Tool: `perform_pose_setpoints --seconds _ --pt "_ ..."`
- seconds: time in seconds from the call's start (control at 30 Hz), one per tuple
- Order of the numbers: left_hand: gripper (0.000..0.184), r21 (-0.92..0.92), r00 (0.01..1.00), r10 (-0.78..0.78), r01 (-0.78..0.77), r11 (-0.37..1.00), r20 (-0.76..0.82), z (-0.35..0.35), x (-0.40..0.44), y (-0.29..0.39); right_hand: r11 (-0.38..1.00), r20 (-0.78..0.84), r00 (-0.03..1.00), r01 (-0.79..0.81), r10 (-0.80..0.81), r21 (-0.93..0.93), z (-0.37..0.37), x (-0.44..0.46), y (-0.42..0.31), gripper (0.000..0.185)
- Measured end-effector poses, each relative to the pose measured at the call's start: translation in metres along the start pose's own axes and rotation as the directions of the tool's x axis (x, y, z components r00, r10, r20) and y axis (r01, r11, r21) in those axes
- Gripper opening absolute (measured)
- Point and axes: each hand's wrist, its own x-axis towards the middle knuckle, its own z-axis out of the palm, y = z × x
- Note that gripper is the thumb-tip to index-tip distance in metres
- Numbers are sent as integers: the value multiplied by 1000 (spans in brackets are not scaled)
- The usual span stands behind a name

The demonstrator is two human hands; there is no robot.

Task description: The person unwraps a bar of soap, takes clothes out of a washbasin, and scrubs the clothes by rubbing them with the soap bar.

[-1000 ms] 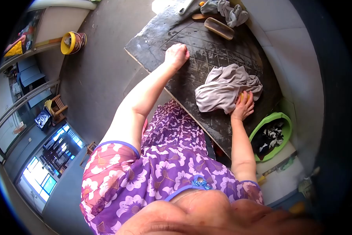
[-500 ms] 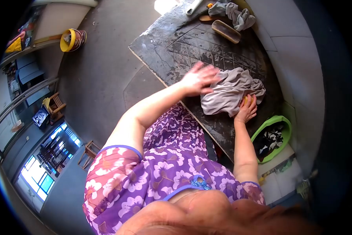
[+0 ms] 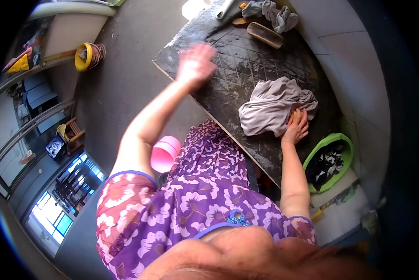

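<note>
So, looking down at this dark table [image 3: 233, 70] with the crisscross lines scored into its top: the right hand [image 3: 295, 129] is down on a crumpled grey cloth [image 3: 266, 107], fingers bent around a small yellow thing [image 3: 295, 115] and pressing it onto the fabric. Most of that yellow bit is under the fingers, so I can't say what it is. The cloth sits in a loose heap toward the table's right end, a bit in from the near edge.

The left hand [image 3: 195, 65] is over by the left corner, well apart from the cloth, and it's so blurred that I honestly can't tell if it's open or closed, or whether it's touching the surface.

Up at the far end there's a brown oblong block [image 3: 264, 35], looks like a brush, with a bunched grey rag [image 3: 283, 19] just beside it and a white handle-like thing [image 3: 225, 9] nearer the far left edge.

Just off the right end is a green basin [image 3: 346, 154] with black-and-white fabric [image 3: 330, 164] in it. A pink bucket [image 3: 166, 154] shows beside the left forearm, outside the near edge.
</note>
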Motion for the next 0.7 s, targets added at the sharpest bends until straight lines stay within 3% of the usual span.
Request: perform_pose_setpoints --seconds 0.03,0.07,0.1,0.13,0.17,0.23,0.27,0.33,0.37,0.4,0.43,0.47,0.5,0.53,0.57,0.63,0.7 --pt "59 -147 966 224 -204 968 132 -3 3 47 1000 -5 1000 0 0 0 0 1 0 35" --pt "60 -275 858 496 -448 851 137 -1 10 72 1000 -5 1000 -2 2 0 1 0 0 35" --pt "60 -306 792 609 -567 765 56 23 16 91 1000 -5 1000 -1 1 2 2 -1 0 35" --pt "60 -216 803 587 -559 801 100 28 27 88 1000 -4 1000 -1 1 -3 3 -1 0 35" --pt "60 -123 815 560 -547 828 144 31 41 82 1000 -1 1000 0 0 -7 4 -1 1 36" --pt "57 25 948 284 -290 957 143 3 58 39 1000 5 1000 6 -6 -5 4 -4 2 36" --pt "55 192 973 163 -194 962 164 2 63 4 1000 3 1000 4 -4 -1 1 -3 0 36" --pt "53 434 963 -99 -21 901 251 -33 54 -54 1000 -7 1000 -5 5 4 2 -1 -1 37" --pt "57 679 965 -203 38 733 164 -29 45 -86 1000 -19 1000 1 -2 -20 5 -2 1 38" --pt "59 670 959 -269 141 728 90 -38 31 -103 1000 -21 1000 -6 5 -28 5 -2 1 38" --pt "62 203 934 -323 290 935 153 -45 27 -89 999 -21 1000 -11 10 -36 4 -2 1 38" --pt "67 -309 908 -341 406 860 243 -49 24 -74 999 -31 999 -14 13 -37 6 -3 1 38" --pt "74 -719 889 -315 455 525 333 -55 20 -57 999 -22 1000 -19 18 -28 7 -4 1 37" --pt "83 -909 885 -246 415 29 396 -61 18 -39 1000 -18 1000 -20 20 -18 10 -3 1 37" --pt "92 -819 896 -147 303 -487 419 -65 15 -19 1000 -12 1000 -23 23 -14 10 -3 3 37" --pt "105 -480 917 142 321 -816 373 -80 14 33 999 4 999 -34 34 25 8 -2 5 37" --pt "106 -289 932 208 295 -911 296 -72 14 65 986 101 988 -131 121 101 -10 5 -2 33"
